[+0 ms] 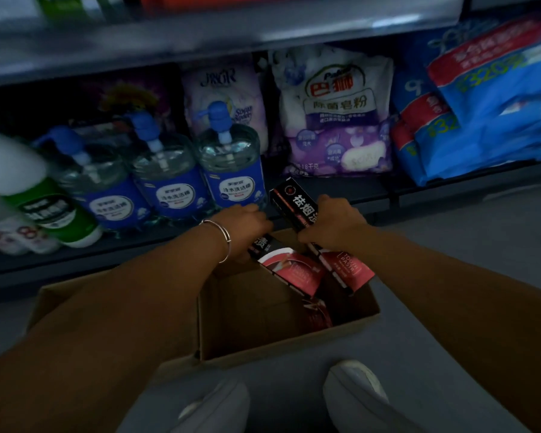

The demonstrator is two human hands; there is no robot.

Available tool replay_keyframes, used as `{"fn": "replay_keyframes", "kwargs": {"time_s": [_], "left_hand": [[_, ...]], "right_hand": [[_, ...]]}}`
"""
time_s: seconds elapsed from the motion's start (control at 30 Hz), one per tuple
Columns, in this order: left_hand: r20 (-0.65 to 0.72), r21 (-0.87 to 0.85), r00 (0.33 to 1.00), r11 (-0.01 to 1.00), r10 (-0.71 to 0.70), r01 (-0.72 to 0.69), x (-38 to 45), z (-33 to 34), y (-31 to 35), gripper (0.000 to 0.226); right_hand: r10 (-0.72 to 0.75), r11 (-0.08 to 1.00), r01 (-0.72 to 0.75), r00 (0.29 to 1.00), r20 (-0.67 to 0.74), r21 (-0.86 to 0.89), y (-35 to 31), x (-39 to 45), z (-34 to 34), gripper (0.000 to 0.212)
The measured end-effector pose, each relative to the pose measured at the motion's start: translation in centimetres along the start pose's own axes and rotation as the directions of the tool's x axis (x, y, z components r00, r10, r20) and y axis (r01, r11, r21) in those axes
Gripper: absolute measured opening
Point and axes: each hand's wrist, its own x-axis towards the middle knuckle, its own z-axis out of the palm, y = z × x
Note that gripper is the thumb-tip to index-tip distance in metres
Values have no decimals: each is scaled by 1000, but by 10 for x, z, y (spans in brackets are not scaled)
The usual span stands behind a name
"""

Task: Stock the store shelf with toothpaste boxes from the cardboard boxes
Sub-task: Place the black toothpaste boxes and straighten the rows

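Two shoes (353,389); one carton (247,310); two hands (247,226) each gripping one toothpaste box (294,204).

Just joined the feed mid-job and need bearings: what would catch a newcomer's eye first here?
Two hands over an open cardboard box on the floor: the right hand grips a black and red toothpaste box, and the left hand grips another toothpaste box. Behind, blue-capped pump bottles line the bottom shelf.
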Motion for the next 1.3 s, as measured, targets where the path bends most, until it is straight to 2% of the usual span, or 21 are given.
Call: {"fn": "replay_keyframes", "kwargs": {"time_s": [0.23, 0.57, 0.87, 1.0, 1.3], "left_hand": [[-61, -13, 995, 997, -75, 74, -44, -24, -27, 58], [-165, -13, 971, 985, -173, 173, -110, -57, -55, 52], [-282, -1, 936, 975, -212, 221, -157, -90, -83, 54], [-315, 21, 921, 969, -228, 247, -171, -95, -100, 56], [-409, -75, 854, 945, -321, 320, -205, -97, -114, 59]], "right_hand": [[-79, 994, 80, 997, -12, 79, -27, -7, -15, 52], [-258, 965, 260, 958, -127, 2, -79, -29, -36, 59], [-403, 915, 379, 877, -262, -139, -136, -57, -61, 53], [-462, 887, 434, 840, -286, -157, -156, -60, -70, 51], [-577, 817, 540, 762, -294, -204, -189, -68, -81, 57]]}}
